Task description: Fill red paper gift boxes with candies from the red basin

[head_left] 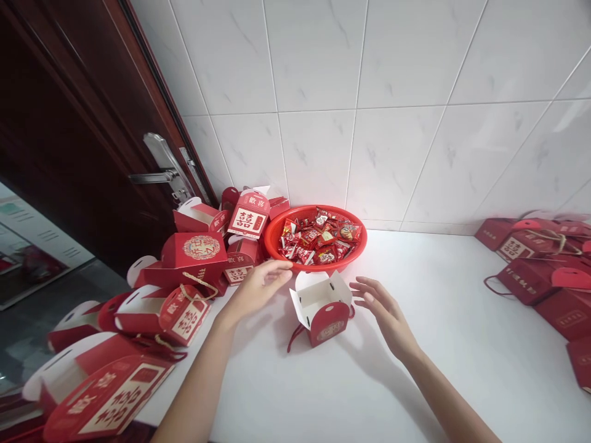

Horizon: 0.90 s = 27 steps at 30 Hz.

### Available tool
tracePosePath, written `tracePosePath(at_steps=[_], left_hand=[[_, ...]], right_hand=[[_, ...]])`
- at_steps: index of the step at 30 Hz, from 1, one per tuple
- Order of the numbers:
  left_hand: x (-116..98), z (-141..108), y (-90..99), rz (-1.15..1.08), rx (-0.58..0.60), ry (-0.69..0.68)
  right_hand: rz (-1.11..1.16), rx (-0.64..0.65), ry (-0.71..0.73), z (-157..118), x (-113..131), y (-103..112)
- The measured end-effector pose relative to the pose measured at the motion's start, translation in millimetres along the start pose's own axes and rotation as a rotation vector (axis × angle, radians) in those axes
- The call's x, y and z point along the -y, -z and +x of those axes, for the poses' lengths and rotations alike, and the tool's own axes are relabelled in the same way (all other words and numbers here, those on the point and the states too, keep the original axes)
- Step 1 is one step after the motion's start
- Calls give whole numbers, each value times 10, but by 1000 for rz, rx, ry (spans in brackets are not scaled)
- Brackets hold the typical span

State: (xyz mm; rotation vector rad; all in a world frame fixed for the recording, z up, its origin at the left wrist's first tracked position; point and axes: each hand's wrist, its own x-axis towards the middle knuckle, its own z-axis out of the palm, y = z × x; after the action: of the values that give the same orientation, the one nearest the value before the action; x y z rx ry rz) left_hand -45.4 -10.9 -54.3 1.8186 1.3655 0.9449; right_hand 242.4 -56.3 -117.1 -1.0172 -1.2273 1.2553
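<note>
An open red box (329, 321) with white inside stands upright on the white table, its flaps spread and a dark red cord at its sides. Nothing shows inside it. My left hand (258, 288) is just left of the box, near the front rim of a red plastic basket (272, 237), fingers apart and holding nothing. Red-wrapped snacks (323, 237) fill the basket. Close to the box's right flap is my right hand (385, 314), its fingers spread and nothing in them.
Several red boxes (201, 255) are piled along the left, many with open tops. More red boxes (530, 277) lie at the right edge of the table (452, 320). Behind are a tiled wall (397, 141) and a dark door (83, 92) with a metal handle.
</note>
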Motion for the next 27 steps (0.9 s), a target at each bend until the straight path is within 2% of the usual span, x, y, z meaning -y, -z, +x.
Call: tracePosePath(at_steps=[2, 5, 7, 10, 14, 18, 21, 24, 27], left_hand=[[28, 133, 15, 19, -55, -48], [50, 417, -3, 118, -68, -141], [44, 639, -38, 205, -23, -163], [24, 951, -94, 341, 90, -112], [48, 1211, -114, 403, 236, -38], [97, 1259, -82, 384, 275, -20], [57, 1198, -105, 201, 228, -50], [-102, 1098, -220, -65, 198, -132], [-351, 984, -404, -133, 294, -227]], right_hand=[[15, -97, -54, 36, -61, 20], [63, -179, -147, 78, -143, 31], [85, -191, -190, 95, -195, 20], [95, -168, -203, 108, -263, -14], [74, -142, -172, 109, -312, -44], [51, -114, -152, 113, -330, -35], [58, -120, -153, 127, -346, -26], [71, -161, -151, 140, -329, -29], [43, -213, -62, 129, -241, -33]])
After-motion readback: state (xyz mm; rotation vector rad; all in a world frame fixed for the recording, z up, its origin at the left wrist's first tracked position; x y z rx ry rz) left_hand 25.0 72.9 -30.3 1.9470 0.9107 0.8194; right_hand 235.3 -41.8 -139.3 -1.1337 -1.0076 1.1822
